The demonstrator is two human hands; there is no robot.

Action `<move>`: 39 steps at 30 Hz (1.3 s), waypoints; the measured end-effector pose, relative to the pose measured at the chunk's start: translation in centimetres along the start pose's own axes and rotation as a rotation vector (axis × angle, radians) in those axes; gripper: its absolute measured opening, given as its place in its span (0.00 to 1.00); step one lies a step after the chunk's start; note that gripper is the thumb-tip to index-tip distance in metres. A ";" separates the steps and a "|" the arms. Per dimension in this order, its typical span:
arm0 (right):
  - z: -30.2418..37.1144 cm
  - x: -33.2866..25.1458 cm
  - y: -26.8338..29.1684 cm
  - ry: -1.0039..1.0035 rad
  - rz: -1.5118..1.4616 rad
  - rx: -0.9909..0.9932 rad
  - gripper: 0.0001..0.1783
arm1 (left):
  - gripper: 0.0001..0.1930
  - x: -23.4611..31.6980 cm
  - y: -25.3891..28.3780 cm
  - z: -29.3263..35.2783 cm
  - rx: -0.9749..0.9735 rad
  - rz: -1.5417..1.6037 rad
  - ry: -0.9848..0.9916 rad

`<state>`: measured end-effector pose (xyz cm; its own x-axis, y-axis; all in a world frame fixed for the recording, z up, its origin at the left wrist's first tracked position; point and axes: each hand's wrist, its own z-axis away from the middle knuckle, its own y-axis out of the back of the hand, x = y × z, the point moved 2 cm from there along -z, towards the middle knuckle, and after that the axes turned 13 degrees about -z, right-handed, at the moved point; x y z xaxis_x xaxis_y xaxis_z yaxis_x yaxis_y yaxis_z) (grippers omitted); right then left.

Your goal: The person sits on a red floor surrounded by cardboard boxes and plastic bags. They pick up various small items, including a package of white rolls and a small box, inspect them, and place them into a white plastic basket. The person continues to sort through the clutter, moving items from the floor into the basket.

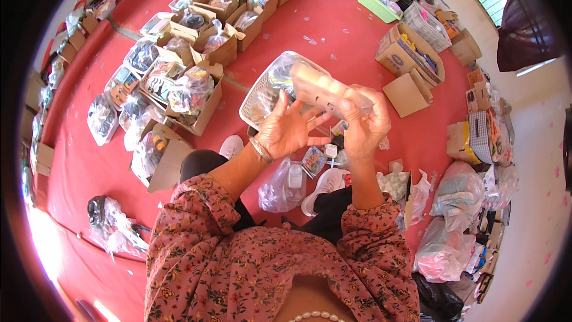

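My right hand (364, 128) is closed on a clear plastic pack (316, 85), flat and see-through, with pinkish reflections; what is inside cannot be made out. Palm up and fingers spread, my left hand (283, 131) is just left of the pack and holds nothing. Beneath both hands stands a white plastic basket (246, 106) with bagged items inside, partly hidden by the hands and the pack. On the floor between my feet lie a clear plastic bag (277, 188), a small white plug-like piece (330, 151) and a small picture-printed packet (313, 161).
Rows of open cardboard boxes (205, 107) with bagged goods run along the left of the red floor (339, 36). To the right are a large carton (411, 53), a green tub (379, 7) and stuffed plastic bags (457, 191). An opened box (170, 161) sits by my left knee.
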<state>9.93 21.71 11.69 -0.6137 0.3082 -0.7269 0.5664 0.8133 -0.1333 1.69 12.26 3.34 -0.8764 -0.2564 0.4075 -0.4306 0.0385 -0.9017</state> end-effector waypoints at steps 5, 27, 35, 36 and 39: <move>1.7 0.8 -2.0 -0.104 0.065 -0.103 0.12 | 0.41 0.1 0.3 -0.1 -0.062 -0.167 -0.136; 0.3 0.7 -0.6 -0.567 0.002 -0.250 0.13 | 0.39 1.1 1.5 1.0 0.245 -0.163 0.066; 0.3 1.2 0.3 -0.613 -0.236 -0.371 0.21 | 0.38 0.6 1.4 0.9 0.327 -0.131 0.042; 0.4 1.2 0.1 -0.614 -0.197 -0.369 0.21 | 0.37 0.7 1.5 0.9 0.344 -0.137 0.026; 0.3 1.1 0.2 -0.679 -0.105 -0.353 0.21 | 0.34 1.3 1.3 1.4 0.365 -0.204 -0.081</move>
<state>9.50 22.10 10.64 -0.1180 -0.0566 -0.9914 0.2452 0.9658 -0.0843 0.31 10.64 2.47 -0.7552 -0.2993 0.5832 -0.4757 -0.3618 -0.8017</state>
